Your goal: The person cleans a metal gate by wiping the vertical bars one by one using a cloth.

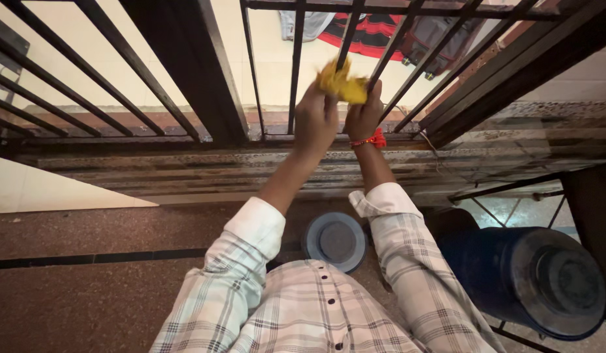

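Both my hands are raised to a dark metal window grille (294, 72). My left hand (316, 119) and my right hand (363, 116) together grip a crumpled yellow cloth (342, 84), pressed around one slanted bar of the grille. A red thread band (372, 140) circles my right wrist. My sleeves are a pale checked shirt, rolled at the cuffs.
A stone sill (185, 171) runs under the grille. A round grey-blue lid or container (335, 240) stands on the floor below my arms. A large dark blue drum (532, 278) sits at lower right beside a metal stand. Clothes lie beyond the bars.
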